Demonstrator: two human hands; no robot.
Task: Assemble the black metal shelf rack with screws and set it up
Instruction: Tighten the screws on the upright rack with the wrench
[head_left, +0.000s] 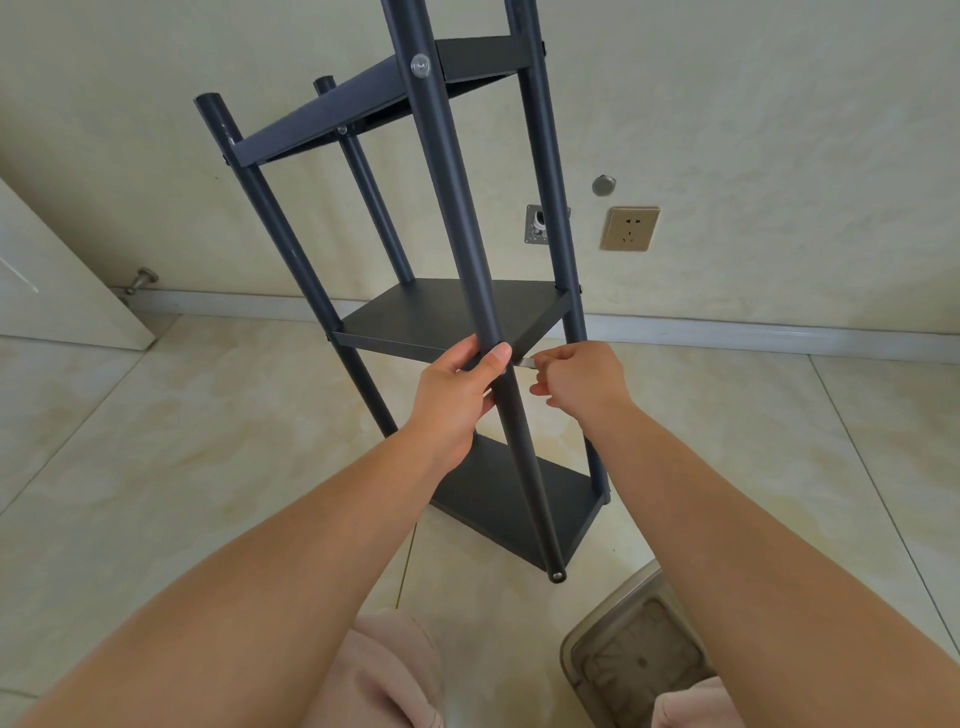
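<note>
The rack (447, 312) is standing on the floor (156, 441) before the wall (779, 104). The left hand (457, 395) is gripping its near post; the right hand (582, 384) is sitting just beside, at three o'clock. The socket (629, 228) is lying at two o'clock, the door (52, 280) at nine.

The left hand (457, 387) grips the near tube of the black metal 3-shelf rack (452, 317); the right hand (582, 382) pinches a small silver tool (527, 362) beside it.
</note>
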